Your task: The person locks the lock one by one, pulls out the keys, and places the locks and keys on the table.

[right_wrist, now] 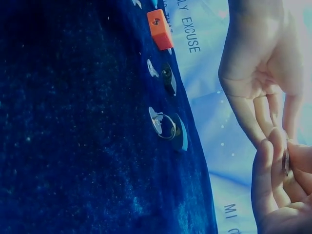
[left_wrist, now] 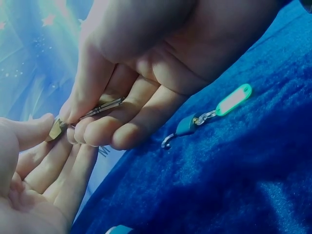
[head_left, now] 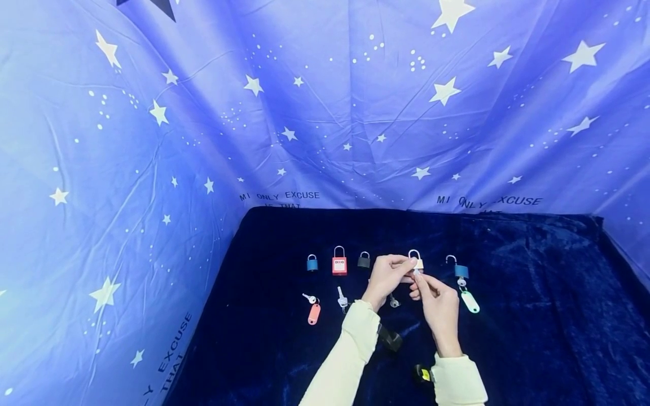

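Observation:
My left hand (head_left: pixel 388 276) grips a brass padlock (head_left: pixel 418 264) by its body, its silver shackle pointing up. Just below it, my right hand (head_left: pixel 440 307) pinches a small silver key (left_wrist: pixel 103 107) against the underside of the lock. The fingertips of both hands meet there, so how far the key sits in the keyhole is hidden. To the right of the hands lies a blue padlock (head_left: pixel 461 272) with its shackle swung open, a key in it and a green-rimmed tag (head_left: pixel 470 301) attached.
Left of the hands, a small blue padlock (head_left: pixel 312 263), a red padlock (head_left: pixel 339 266) and a black padlock (head_left: pixel 364 260) stand in a row. Nearer lie a key with a red tag (head_left: pixel 314 314) and other keys (head_left: pixel 342 297). Dark blue velvet (head_left: pixel 264 349) covers the table; a starry curtain (head_left: pixel 350 113) hangs behind.

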Demonstrator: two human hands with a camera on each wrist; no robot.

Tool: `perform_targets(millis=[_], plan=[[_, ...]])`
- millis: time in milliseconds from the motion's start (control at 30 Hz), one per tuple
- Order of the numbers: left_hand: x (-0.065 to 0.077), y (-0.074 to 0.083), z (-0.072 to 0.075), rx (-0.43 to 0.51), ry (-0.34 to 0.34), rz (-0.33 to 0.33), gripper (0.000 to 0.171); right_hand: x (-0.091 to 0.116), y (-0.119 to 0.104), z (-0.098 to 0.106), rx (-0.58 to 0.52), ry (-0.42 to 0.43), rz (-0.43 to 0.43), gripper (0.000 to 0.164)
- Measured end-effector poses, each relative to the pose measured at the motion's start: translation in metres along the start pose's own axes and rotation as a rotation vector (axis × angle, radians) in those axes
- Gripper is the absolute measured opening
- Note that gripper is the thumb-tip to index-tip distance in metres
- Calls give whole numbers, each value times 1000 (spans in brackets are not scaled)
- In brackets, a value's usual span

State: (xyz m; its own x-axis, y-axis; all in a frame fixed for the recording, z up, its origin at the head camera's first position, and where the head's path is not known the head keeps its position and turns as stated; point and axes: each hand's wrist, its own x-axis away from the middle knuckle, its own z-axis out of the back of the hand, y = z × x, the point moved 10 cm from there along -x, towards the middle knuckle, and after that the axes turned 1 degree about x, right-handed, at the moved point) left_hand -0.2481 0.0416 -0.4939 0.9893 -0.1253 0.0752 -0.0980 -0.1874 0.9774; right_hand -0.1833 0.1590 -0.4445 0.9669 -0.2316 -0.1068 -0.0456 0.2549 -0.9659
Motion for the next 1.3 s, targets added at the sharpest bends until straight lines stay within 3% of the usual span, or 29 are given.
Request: perform_targets(millis=[233,667,967,1300], plan=[[1,1,0,-16,32,-6,24,-8,37,1,72,42,-4,29],[4,7,3,-232,161,-38,21,-6,33,5,141,73,32,31],[3,1,1,-224,198,-37,22,-5,34,9,175,92,35,29],[5,8,-1,-377,244,-75,20,-6,32,9,163,83,29,28]])
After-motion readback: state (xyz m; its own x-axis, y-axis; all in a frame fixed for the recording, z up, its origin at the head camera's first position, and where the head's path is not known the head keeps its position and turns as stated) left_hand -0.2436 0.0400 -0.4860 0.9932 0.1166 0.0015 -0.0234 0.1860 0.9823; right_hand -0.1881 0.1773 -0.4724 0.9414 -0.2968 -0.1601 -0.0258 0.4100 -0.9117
